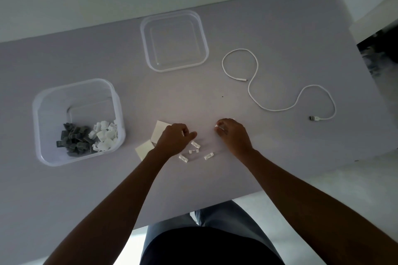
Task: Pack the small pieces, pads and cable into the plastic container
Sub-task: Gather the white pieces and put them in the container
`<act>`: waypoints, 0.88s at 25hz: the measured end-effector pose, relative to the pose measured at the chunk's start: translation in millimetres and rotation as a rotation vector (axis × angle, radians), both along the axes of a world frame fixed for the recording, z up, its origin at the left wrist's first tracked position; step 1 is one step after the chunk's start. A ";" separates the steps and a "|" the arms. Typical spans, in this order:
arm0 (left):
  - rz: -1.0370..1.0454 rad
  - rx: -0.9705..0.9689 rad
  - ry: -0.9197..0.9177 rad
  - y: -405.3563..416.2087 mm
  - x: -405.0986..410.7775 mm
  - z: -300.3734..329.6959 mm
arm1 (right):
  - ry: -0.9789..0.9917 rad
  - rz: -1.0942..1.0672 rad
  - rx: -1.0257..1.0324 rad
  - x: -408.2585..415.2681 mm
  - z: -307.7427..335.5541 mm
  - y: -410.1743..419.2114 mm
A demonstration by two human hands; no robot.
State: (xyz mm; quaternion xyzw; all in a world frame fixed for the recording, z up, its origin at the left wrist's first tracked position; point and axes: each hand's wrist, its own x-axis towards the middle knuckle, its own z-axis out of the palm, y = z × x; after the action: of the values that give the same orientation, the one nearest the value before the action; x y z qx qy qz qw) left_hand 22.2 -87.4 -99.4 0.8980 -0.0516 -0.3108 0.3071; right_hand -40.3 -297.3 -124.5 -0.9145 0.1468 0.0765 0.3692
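Observation:
A clear plastic container [41, 114] stands at the left, holding several grey pieces [74, 141] and white pieces [105, 136]. Several small white pieces [195, 144] lie loose on the table between my hands. My left hand [174, 141] is curled with a white piece showing between its fingers, and it covers part of the white pads [160, 130]; a second pad [144, 149] lies beside the wrist. My right hand [233, 133] is closed around white pieces at its fingertips. A white cable [256, 66] snakes across the table at the right.
The container's clear lid [174, 41] lies upside down at the back centre. The grey table [215, 97] ends at a wall behind and at an edge close to my body. The cable's USB plug [314, 118] lies near the right edge.

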 end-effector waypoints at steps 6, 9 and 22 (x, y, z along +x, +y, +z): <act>-0.352 0.096 -0.117 4.8 -19.3 -9.9 | 0.168 -0.665 1.105 3.8 36.3 -1.8; -0.417 0.141 -0.204 2.3 -23.1 -14.7 | 0.215 -0.642 1.439 -6.0 37.7 -10.7; 0.170 -0.685 0.834 -8.3 -8.3 19.9 | 0.095 -0.148 0.128 -38.8 12.3 -40.5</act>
State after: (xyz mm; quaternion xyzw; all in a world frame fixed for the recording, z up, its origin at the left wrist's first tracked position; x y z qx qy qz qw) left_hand 13.9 -95.6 -79.6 0.5481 0.0492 -0.5801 0.6006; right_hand -79.1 -337.8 -112.1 -0.8711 0.2260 0.1017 0.4239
